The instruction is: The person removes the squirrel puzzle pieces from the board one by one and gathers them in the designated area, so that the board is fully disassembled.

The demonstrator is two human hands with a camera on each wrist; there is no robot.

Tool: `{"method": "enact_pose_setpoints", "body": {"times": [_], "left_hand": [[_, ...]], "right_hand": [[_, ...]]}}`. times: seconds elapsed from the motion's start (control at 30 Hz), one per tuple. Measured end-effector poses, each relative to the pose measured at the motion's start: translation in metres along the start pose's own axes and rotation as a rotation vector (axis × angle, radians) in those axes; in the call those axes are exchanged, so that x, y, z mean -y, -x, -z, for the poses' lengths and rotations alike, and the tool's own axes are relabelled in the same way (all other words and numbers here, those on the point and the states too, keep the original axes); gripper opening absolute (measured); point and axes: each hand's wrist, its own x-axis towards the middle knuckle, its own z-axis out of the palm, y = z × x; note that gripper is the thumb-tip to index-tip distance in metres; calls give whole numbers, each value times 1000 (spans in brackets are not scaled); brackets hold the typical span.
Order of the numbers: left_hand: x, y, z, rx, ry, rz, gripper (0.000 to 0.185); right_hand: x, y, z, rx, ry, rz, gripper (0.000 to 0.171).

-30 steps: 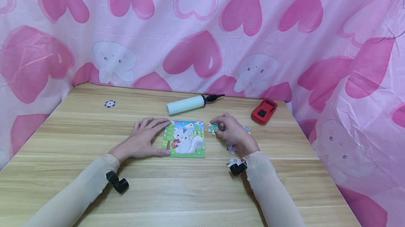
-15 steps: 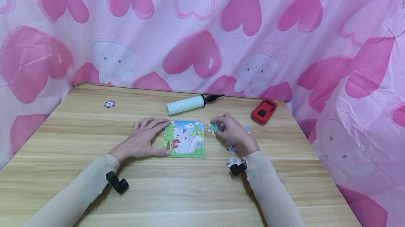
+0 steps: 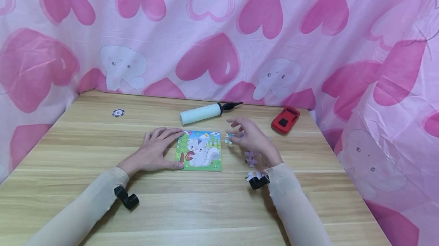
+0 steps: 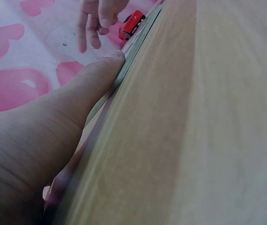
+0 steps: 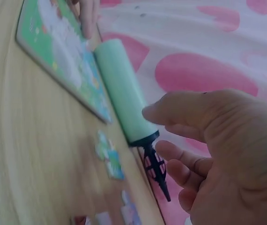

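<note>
A square jigsaw puzzle (image 3: pixel 199 152) with a white squirrel picture lies flat on the table. My left hand (image 3: pixel 154 152) rests at its left side, thumb on the lower-left corner and index finger on the upper-left corner. In the left wrist view the thumb (image 4: pixel 93 77) lies along the board's edge. Right of the puzzle my right hand (image 3: pixel 253 139) hovers with spread, slightly bent fingers and nothing between them. A loose puzzle piece (image 5: pixel 109 157) lies below it. More puzzle pieces (image 3: pixel 251 158) lie nearer me, some partly hidden by the hand and wrist camera.
A pale green hand pump (image 3: pixel 200 114) with a black nozzle lies behind the puzzle. At the back right sits a red toy car (image 3: pixel 285 120); a poker chip (image 3: pixel 118 113) is at the back left. A pink heart-print curtain (image 3: pixel 205 59) encloses the table's far edge and sides.
My right hand has let go of the loose puzzle piece and lifted, its fingers spreading apart. The piece stays on the table. My left hand and the puzzle have not moved.
</note>
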Motion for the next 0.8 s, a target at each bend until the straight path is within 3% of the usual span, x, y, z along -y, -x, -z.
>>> {"method": "enact_pose_setpoints", "body": {"times": [0.23, 0.5, 0.63, 0.8], "left_hand": [[0, 0, 0, -1, -1, 1, 120], [0, 0, 1, -1, -4, -3, 120], [-1, 0, 1, -4, -3, -3, 121], [-1, 0, 1, -3, 2, -2, 120]], "right_hand": [[12, 0, 1, -12, -76, 27, 74], [16, -3, -11, -40, -104, 150, 71], [18, -5, -18, -18, -114, 178, 72], [19, -6, -25, 44, -98, 151, 76]]}}
